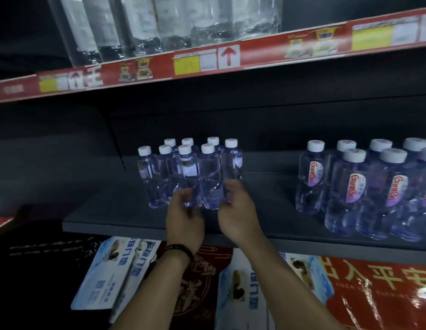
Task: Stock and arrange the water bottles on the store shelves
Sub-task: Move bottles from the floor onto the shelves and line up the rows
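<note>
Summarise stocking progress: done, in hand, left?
Done: small-bottle cluster and labelled bottle group stand on the middle shelf. In hand: left hand and right hand are at the cluster's front bottles; grip unclear through blur. Left: bare shelf between and beside the groups likely needs filling.

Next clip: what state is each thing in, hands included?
Small clear plastic water bottles with white caps: upright, capped, clustered mid-shelf.
Larger clear labelled water bottles: upright, capped, grouped at right.
Left hand: fingers curled round a front small bottle's base.
Right hand: fingers curled round the rightmost small bottle.
Big clear bottles on the upper shelf: upright, tops out of frame.
</note>
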A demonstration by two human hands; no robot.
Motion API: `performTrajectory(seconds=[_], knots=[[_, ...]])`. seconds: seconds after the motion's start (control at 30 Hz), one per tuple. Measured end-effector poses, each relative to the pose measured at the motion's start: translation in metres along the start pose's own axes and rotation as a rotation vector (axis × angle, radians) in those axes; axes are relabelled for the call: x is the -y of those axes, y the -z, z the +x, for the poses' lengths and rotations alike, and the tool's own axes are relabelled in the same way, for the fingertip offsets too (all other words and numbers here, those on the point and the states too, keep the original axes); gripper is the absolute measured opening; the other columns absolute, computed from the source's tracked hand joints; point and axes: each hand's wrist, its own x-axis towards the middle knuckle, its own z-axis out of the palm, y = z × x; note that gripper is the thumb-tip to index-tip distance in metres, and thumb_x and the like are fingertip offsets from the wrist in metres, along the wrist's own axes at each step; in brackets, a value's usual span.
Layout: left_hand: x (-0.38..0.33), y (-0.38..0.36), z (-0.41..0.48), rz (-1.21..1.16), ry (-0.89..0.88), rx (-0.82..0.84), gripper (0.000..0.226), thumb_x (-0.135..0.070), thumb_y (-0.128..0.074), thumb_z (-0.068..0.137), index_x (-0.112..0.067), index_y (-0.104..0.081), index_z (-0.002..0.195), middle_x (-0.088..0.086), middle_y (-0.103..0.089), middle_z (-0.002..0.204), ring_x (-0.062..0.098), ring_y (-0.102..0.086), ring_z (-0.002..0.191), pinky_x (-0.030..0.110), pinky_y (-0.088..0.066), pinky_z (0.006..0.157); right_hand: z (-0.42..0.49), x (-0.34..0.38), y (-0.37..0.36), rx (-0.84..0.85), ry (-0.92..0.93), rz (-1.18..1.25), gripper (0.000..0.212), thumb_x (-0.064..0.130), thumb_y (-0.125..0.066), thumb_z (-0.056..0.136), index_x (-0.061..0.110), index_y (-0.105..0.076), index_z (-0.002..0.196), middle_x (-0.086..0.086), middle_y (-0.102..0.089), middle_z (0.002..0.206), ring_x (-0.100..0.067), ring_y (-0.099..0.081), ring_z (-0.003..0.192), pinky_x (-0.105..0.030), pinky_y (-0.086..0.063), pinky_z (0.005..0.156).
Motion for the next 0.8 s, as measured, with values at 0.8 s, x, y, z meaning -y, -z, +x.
performTrajectory(seconds=[0.8], knots=[[-0.012,-0.035,-0.001,-0.009,-0.074,0.202,0.042,-0.010,-0.057,0.105,-0.025,-0.055,0.143,-0.011,-0.060,0.135,0.005,-0.057,0.125,0.026,-0.046,0.111,0.039,-0.043,0.031,-0.047,-0.099,-0.165,0.052,0.020,-0.087,0.085,0.014,-0.050,0.121,0.006,-0.065,0.102,0.005,-0.057,0.082,-0.003,-0.044,0.055]])
